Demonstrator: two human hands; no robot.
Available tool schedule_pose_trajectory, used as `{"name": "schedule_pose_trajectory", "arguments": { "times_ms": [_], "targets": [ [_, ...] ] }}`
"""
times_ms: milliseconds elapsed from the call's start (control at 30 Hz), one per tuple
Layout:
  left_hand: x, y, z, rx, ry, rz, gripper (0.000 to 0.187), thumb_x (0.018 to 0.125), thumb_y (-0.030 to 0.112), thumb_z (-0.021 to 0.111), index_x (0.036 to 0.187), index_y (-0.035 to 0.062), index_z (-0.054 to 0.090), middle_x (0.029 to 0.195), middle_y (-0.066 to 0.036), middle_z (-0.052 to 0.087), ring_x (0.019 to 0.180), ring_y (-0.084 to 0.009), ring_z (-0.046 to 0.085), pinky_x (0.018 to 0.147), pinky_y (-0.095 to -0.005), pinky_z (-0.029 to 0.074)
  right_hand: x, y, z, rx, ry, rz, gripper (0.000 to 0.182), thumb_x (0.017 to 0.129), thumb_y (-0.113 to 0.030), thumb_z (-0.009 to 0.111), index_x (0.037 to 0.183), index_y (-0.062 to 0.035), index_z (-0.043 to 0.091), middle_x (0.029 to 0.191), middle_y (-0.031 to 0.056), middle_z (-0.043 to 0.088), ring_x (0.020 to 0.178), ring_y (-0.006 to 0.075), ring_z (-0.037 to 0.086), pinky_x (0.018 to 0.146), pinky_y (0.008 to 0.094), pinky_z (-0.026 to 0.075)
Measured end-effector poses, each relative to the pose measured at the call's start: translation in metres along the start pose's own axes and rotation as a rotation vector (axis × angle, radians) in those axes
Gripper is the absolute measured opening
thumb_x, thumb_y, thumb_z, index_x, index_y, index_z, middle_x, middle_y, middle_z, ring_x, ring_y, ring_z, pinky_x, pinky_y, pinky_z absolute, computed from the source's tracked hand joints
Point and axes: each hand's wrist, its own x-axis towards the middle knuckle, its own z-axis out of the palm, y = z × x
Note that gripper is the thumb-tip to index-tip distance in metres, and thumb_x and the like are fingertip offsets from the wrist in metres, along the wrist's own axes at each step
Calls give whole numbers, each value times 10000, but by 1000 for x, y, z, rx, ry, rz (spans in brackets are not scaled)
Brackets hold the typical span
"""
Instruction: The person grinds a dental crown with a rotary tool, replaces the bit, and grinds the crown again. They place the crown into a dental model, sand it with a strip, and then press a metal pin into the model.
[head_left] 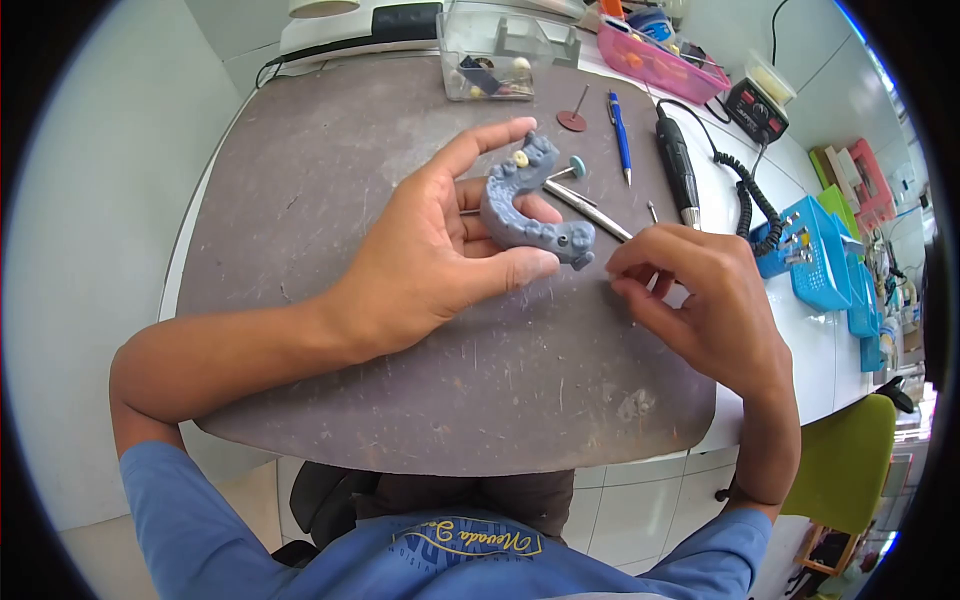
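Observation:
My left hand [410,240] grips a grey dental model [510,215], a horseshoe-shaped arch of teeth, between thumb and fingers above the work mat. A cream-coloured tooth crown [520,159] sits near the arch's upper end. Near its lower right end shows a small dark hole. Just right of that end, my right hand [710,300] has its thumb and forefinger pinched together; whatever is between them is too small to make out. Behind the model lie a slim metal instrument [598,215] and a mounted green polishing wheel [577,166].
Toward the back of the brown mat [330,160] are a mounted red disc [572,121], a blue mechanical pencil [621,140] and a clear box [490,88] of small parts. A black rotary handpiece [676,160] is corded to a control box [757,112]. Blue baskets [822,275] stand right.

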Motion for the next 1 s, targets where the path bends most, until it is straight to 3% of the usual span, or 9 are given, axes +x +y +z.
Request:
{"name": "schedule_pose_trajectory", "arguments": {
  "times_ms": [33, 200, 300, 400, 700, 1000],
  "targets": [
    [0, 1, 0, -4, -6, -32, 833, 813, -49, 696, 1501, 76, 243, 1125, -102, 589, 1076, -168, 601, 976, -305, 489, 0, -1, 1, 84, 58, 72, 84, 786, -40, 693, 838, -14, 632, 778, 115, 656, 659, 291, 657, 598, 365, 513],
    [1, -1, -1, 7, -17, -24, 835, 809, -42, 707, 1499, 81, 254, 1139, -116, 600, 1083, -172, 604, 979, -311, 496, 1, -1, 1, -87, -9, 31, 68, 791, 14, 676, 844, -12, 642, 791, 126, 670, 688, 240, 689, 631, 308, 549],
    [0, 1, -1, -12, -11, -23, 827, 810, -39, 709, 1496, 80, 262, 1152, -129, 608, 1082, -174, 608, 986, -315, 494, 2, 0, 7, 68, 144, 53, 90, 818, 19, 672, 904, 2, 688, 817, 109, 694, 708, 189, 693, 655, 280, 548],
    [-1, 0, 0, -9, -20, -5, 819, 815, -36, 705, 1495, 77, 263, 1154, -132, 616, 1080, -173, 611, 991, -318, 492, 1, -4, 1, 556, 215, 278, 180, 864, 14, 666, 1039, 23, 711, 880, 64, 717, 816, 97, 673, 746, 224, 542],
    [-1, 0, -1, 19, -11, -7, 824, 812, 7, 730, 1492, 72, 270, 1138, -127, 623, 1073, -169, 612, 981, -312, 497, 5, -1, 4, 715, 125, 357, 214, 865, -27, 690, 1065, 51, 697, 886, 104, 720, 804, 104, 679, 751, 218, 553],
    [-2, 3, 1, 30, -33, -22, 831, 809, 15, 740, 1494, 76, 273, 1114, -130, 625, 1048, -161, 624, 945, -297, 522, 6, -3, 2, 771, 153, 351, 197, 880, -67, 700, 1036, 52, 688, 859, 83, 709, 771, 95, 669, 707, 209, 549]
  ]
}}
